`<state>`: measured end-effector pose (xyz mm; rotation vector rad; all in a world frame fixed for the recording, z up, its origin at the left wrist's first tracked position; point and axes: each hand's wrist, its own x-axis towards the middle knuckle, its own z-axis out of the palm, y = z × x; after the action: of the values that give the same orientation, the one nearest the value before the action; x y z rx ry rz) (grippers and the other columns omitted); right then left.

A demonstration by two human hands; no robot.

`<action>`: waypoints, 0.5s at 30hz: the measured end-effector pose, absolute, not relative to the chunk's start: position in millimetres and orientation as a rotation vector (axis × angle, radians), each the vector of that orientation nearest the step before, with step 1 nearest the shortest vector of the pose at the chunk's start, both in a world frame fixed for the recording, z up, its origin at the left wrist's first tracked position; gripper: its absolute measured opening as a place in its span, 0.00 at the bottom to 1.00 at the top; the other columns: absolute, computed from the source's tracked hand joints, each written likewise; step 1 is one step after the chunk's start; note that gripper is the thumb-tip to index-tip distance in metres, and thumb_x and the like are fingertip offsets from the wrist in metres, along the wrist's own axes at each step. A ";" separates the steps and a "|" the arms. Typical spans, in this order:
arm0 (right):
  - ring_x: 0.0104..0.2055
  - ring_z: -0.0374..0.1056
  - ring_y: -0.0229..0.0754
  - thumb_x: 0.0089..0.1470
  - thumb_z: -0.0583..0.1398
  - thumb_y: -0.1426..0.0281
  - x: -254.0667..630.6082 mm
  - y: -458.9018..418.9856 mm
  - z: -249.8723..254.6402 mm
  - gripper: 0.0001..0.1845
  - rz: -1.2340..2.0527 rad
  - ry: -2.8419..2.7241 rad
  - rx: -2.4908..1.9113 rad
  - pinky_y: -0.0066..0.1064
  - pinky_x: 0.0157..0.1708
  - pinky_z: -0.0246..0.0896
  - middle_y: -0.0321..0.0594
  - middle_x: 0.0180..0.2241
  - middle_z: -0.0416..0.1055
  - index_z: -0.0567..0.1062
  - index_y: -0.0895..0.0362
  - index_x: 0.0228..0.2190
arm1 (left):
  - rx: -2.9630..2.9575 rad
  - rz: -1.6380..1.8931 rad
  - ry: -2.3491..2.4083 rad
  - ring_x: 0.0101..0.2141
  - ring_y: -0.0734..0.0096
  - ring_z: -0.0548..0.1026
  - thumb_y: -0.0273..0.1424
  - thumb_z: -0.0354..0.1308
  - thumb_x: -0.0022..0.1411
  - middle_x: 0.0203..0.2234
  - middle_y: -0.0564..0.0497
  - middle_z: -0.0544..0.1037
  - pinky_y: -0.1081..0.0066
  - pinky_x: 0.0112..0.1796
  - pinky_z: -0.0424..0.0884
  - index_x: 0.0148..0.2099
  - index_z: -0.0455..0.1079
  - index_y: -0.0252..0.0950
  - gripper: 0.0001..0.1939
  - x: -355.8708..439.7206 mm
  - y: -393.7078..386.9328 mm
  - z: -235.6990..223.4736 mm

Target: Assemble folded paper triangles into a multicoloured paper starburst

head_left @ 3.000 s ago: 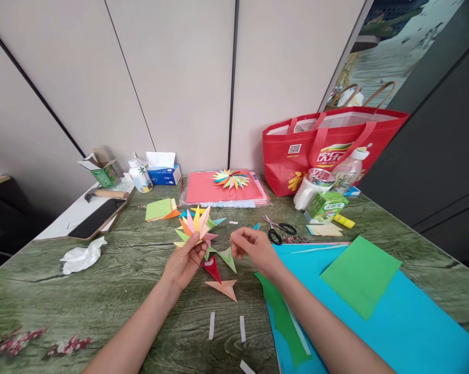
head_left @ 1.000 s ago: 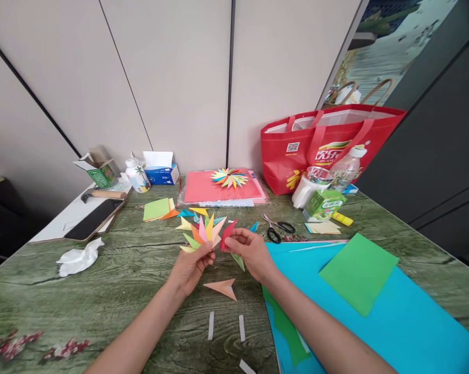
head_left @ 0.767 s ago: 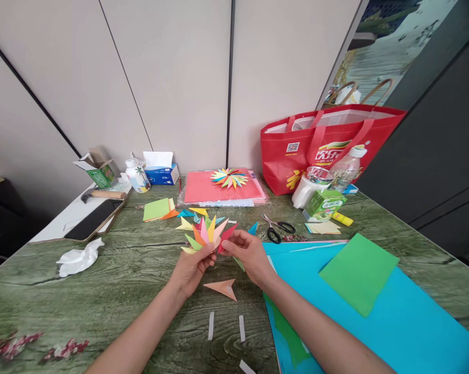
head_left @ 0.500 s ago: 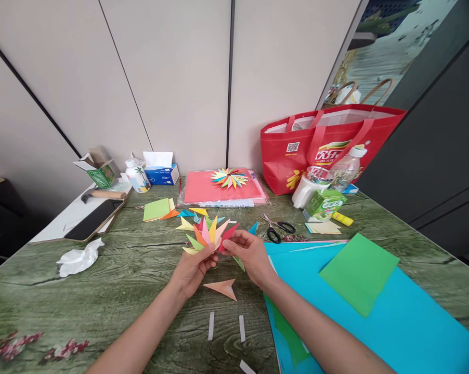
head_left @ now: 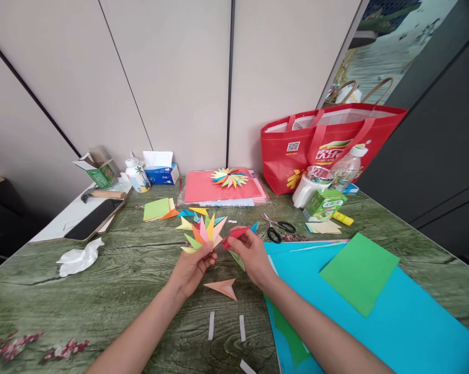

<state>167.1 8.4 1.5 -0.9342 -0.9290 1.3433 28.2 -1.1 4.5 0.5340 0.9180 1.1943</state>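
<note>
My left hand (head_left: 190, 267) pinches the base of a fan of folded paper points (head_left: 205, 235) in yellow, pink, orange and green, held just above the table. My right hand (head_left: 250, 252) is closed on a folded red paper point (head_left: 234, 235), its tip close to the right side of the fan. A green folded point (head_left: 236, 258) lies under my right hand. A salmon folded point (head_left: 223, 288) lies on the table below both hands.
A finished paper star (head_left: 230, 178) rests on a red paper pack (head_left: 219, 193). Scissors (head_left: 277, 228), a red bag (head_left: 328, 143), a large blue sheet (head_left: 394, 322) with a green sheet (head_left: 358, 272), a phone (head_left: 92, 219), crumpled tissue (head_left: 76, 258) and white strips (head_left: 211, 325) surround the hands.
My right hand picked up the red point from the table and brought it to the fan. It has now tilted the red point flatter, a little away from the fan's edge.
</note>
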 end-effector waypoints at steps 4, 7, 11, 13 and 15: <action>0.27 0.65 0.37 0.39 0.59 0.71 168.3 10.0 3.5 0.06 1.345 -0.948 -0.905 0.30 0.30 0.62 0.32 0.24 0.64 0.65 0.56 0.24 | 0.463 1.135 0.881 0.20 0.79 0.71 0.25 0.64 0.46 0.21 0.50 0.75 0.81 0.20 0.69 0.32 0.72 0.29 0.08 27.3 -0.4 4.5; 0.23 0.59 0.33 0.41 0.58 0.70 166.5 8.2 2.6 0.06 1.263 -1.024 -0.994 0.27 0.26 0.58 0.30 0.20 0.59 0.62 0.56 0.22 | 0.428 1.117 0.877 0.20 0.78 0.71 0.25 0.62 0.48 0.21 0.49 0.75 0.81 0.21 0.69 0.31 0.71 0.29 0.06 28.2 -0.9 3.8; 0.23 0.57 0.33 0.40 0.61 0.67 163.3 5.0 0.1 0.14 1.182 -1.082 -1.052 0.26 0.25 0.56 0.30 0.20 0.59 0.58 0.56 0.20 | 0.439 1.124 0.878 0.20 0.78 0.71 0.25 0.62 0.48 0.21 0.50 0.75 0.81 0.21 0.70 0.32 0.71 0.29 0.07 29.7 -1.7 1.8; 0.26 0.60 0.34 0.38 0.62 0.68 162.9 4.0 -0.1 0.16 1.156 -1.093 -1.059 0.27 0.27 0.58 0.32 0.23 0.62 0.57 0.56 0.19 | 0.455 1.122 0.876 0.20 0.79 0.71 0.24 0.63 0.47 0.21 0.51 0.75 0.81 0.21 0.70 0.33 0.71 0.29 0.08 30.7 -2.3 0.5; 0.28 0.62 0.36 0.37 0.62 0.68 163.0 3.2 0.6 0.16 1.164 -1.083 -1.052 0.29 0.30 0.60 0.34 0.25 0.65 0.57 0.56 0.19 | 0.473 1.118 0.873 0.20 0.79 0.70 0.24 0.63 0.46 0.21 0.51 0.74 0.81 0.22 0.70 0.34 0.71 0.29 0.09 31.9 -3.2 -0.8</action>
<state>163.0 3.2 0.6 -1.0518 -1.0825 1.1636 31.9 -3.2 -0.8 0.4729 0.8733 1.1180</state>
